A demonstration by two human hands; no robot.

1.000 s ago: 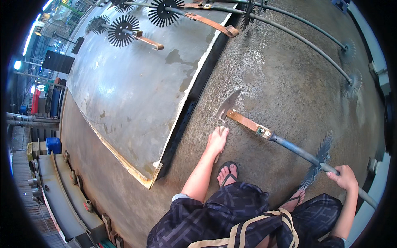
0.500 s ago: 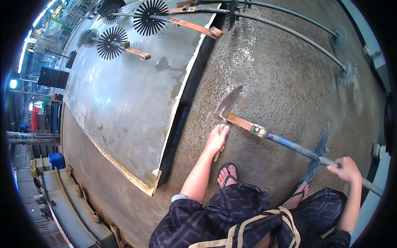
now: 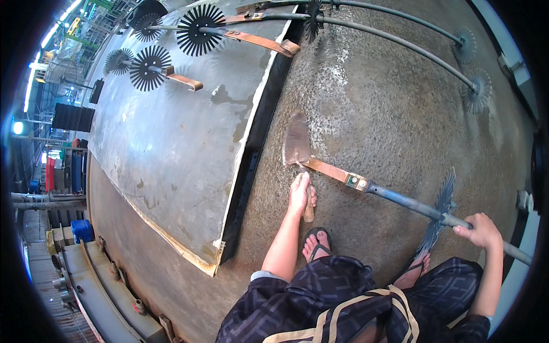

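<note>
My left hand [image 3: 299, 194] is closed round the wooden handle of a trowel [image 3: 297, 140], whose broad, worn metal blade points away from me. The blade's base meets, or lies right beside, the end of a flat copper bar [image 3: 326, 168]. That bar is bolted to a blue-grey metal rod [image 3: 400, 201]. Farther along, the rod passes through a slotted dark metal disc [image 3: 439, 208]. Just right of the disc, my right hand [image 3: 481, 231] wraps round the rod, which runs on toward the right edge.
Left of me stands a large grey metal-topped table [image 3: 171, 137] with a pale rim. Across its far end lie more rods with slotted discs [image 3: 201, 30] and copper bars [image 3: 260, 42]. The floor [image 3: 366, 103] is rough and stained. A rusty metal trough [image 3: 108, 291] sits lower left.
The trowel has turned so its blade shows broad side on, and my left hand has shifted slightly down with it. My right hand keeps its grip on the rod.
</note>
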